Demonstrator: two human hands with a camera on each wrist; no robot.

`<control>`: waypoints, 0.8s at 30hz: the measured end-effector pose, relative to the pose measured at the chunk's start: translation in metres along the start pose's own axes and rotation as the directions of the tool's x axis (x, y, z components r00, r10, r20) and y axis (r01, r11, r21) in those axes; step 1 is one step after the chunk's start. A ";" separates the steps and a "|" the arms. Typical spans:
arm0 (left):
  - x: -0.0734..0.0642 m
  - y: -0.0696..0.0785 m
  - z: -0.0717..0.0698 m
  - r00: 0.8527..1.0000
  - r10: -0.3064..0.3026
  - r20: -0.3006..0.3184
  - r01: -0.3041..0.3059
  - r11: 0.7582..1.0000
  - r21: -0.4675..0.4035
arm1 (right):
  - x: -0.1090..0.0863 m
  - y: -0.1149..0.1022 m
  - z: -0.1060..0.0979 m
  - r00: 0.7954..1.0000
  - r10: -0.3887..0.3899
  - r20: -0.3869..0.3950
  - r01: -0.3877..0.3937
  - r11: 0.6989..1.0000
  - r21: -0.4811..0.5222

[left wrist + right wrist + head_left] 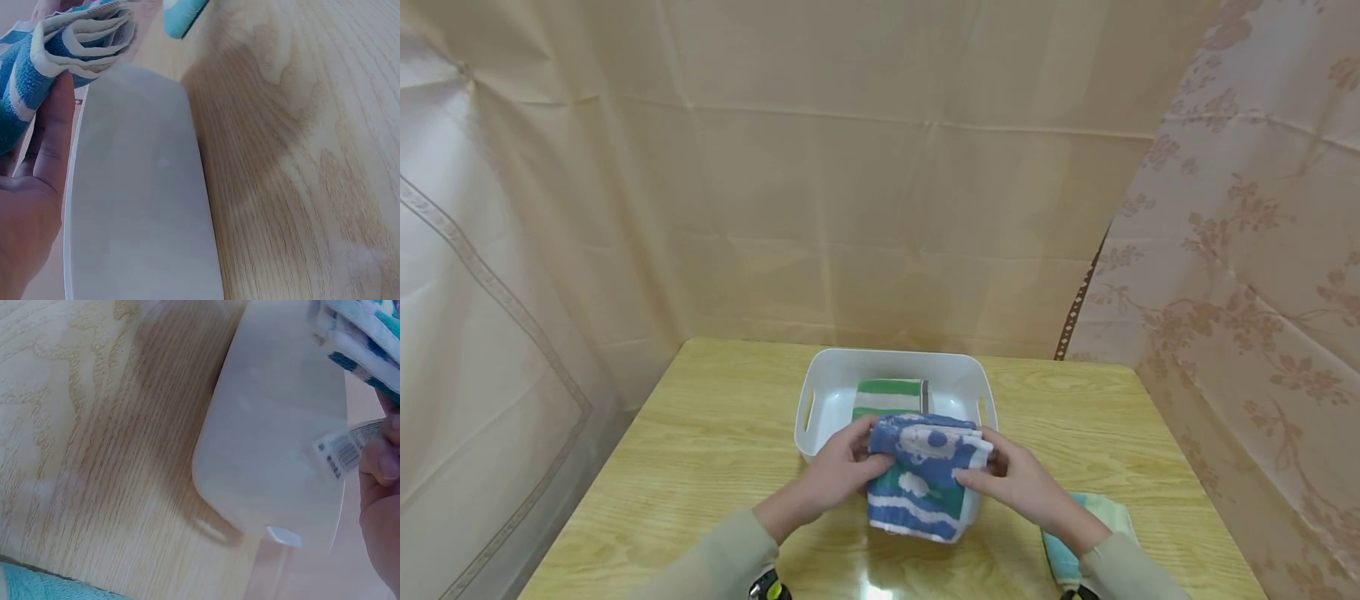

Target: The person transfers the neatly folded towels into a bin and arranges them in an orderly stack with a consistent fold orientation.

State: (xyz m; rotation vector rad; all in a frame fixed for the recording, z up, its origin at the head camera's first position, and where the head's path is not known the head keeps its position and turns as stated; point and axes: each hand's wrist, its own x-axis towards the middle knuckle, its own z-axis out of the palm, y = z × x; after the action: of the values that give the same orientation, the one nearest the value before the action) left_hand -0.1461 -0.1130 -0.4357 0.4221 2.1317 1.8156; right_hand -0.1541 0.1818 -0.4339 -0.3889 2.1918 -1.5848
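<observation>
A folded blue towel (925, 479) with green and white patterning is held up between both hands, overlapping the near rim of a white plastic basket (829, 367) in the head view. My left hand (841, 467) grips its left edge, thumb on the front face. On the other side my right hand (1017, 479) pinches the right edge. Layered folds of the towel (81, 40) show in the left wrist view. A white tag (342, 452) with printed bars sticks out by the right fingers. Inside the basket lies a folded green and white striped towel (891, 396).
On the wooden table (715, 433), a teal and pale yellow towel (1108, 510) lies at the right, partly hidden by the right forearm. A beige curtain (865, 183) hangs behind the table, and a flower-patterned curtain (1262, 292) hangs at the right.
</observation>
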 end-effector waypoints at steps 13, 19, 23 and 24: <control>0.007 0.003 -0.013 0.998 -0.054 -0.012 0.052 0.987 -0.152 | 0.003 -0.002 0.009 0.999 -0.043 -0.031 0.044 0.999 0.012; 0.014 0.005 -0.017 0.996 -0.076 -0.056 0.065 0.980 -0.186 | 0.010 -0.009 0.013 0.998 -0.013 -0.055 0.021 0.989 0.148; 0.020 0.007 -0.017 0.986 -0.093 -0.138 0.061 0.972 -0.225 | 0.017 -0.014 0.017 0.992 0.033 -0.119 -0.009 0.981 0.192; 0.021 0.007 -0.017 0.984 -0.089 -0.157 0.051 0.972 -0.231 | 0.018 -0.014 0.017 0.990 0.046 -0.135 -0.019 0.981 0.193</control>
State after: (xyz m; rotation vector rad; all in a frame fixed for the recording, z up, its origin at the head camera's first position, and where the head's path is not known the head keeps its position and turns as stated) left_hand -0.1720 -0.1190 -0.4271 0.1430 1.9814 2.0868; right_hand -0.1621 0.1545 -0.4279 -0.1891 2.1075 -1.8352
